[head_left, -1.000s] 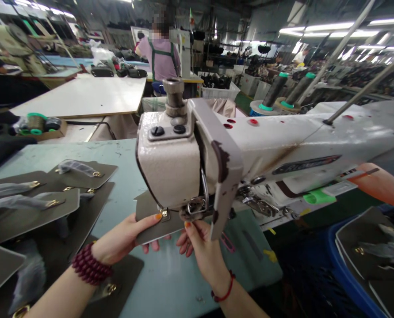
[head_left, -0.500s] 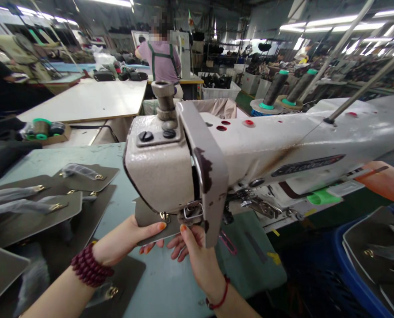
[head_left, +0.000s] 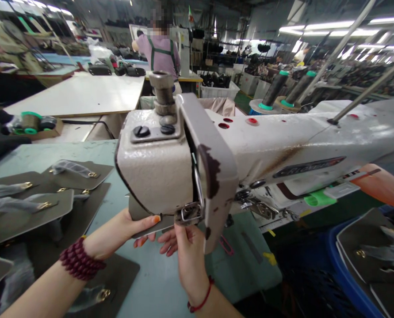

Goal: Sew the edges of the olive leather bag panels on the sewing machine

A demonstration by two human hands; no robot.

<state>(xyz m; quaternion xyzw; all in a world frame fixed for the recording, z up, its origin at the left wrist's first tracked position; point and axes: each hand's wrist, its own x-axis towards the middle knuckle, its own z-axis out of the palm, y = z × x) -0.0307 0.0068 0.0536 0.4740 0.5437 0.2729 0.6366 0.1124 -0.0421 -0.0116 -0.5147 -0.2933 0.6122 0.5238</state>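
My left hand (head_left: 139, 227) grips a flat grey-brown panel (head_left: 137, 211), thumb on top and fingers under its front edge. The panel lies beneath the head of a white sewing machine (head_left: 153, 172), which hides its far part. At the panel's right end is my right hand (head_left: 185, 243), its thumb raised to the metal parts under the head and the thumb tip hidden there. Its other fingers curl below the panel's front edge. A scuffed grey metal guard (head_left: 213, 176) stands just right of that hand.
Similar panels (head_left: 93, 174) with plastic-wrapped straps and gold-coloured hardware lie on the green table (head_left: 117, 287) at left. A blue basket (head_left: 332, 260) holds more at right. Pink snips (head_left: 226, 245) lie beyond my right hand. Thread cones (head_left: 276, 90) stand behind the machine; a person (head_left: 162, 51) works farther back.
My right thumb has moved up and in under the metal parts, its nail now hidden. The panel has shifted slightly, and its gold-coloured hardware is now out of sight. The view has moved a little.
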